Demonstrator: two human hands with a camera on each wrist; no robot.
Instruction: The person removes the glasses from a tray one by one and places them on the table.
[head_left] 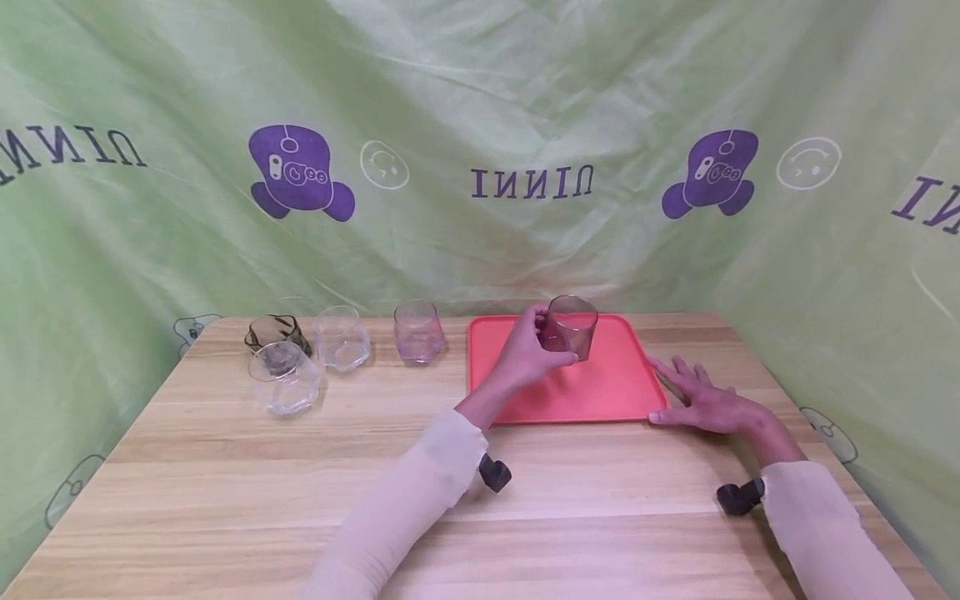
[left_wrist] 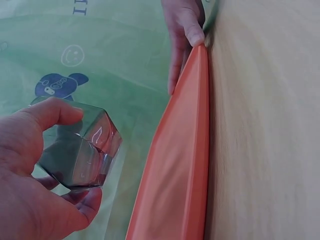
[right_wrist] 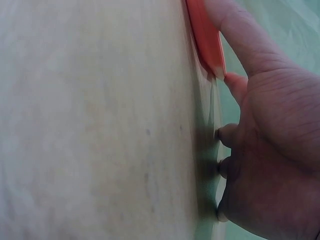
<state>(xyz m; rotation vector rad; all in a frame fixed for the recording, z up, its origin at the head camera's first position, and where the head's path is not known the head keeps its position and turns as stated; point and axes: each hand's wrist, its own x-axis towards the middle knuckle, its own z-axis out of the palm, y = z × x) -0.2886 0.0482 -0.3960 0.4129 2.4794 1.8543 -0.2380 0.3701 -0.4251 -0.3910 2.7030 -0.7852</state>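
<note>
My left hand [head_left: 525, 357] grips a grey-tinted drinking glass [head_left: 576, 327] by its side, thumb and fingers around it. In the left wrist view, this faceted glass [left_wrist: 82, 145] is apart from the tray surface, so it hangs above the red tray [head_left: 600, 393]. At the tray's right edge is my right hand [head_left: 708, 406], fingers spread. Its thumb touches the near right corner and its index finger the right side, as the right wrist view also shows on the tray [right_wrist: 207, 40]. The other fingertips rest on the wooden table.
Left of the tray stands a pinkish glass [head_left: 420, 335]. Farther left are a clear glass [head_left: 342, 342], a dark-tinted glass [head_left: 258, 333] and, in front of it, another clear glass [head_left: 288, 390]. A green printed curtain [head_left: 450, 242] borders the wooden table [head_left: 225, 483].
</note>
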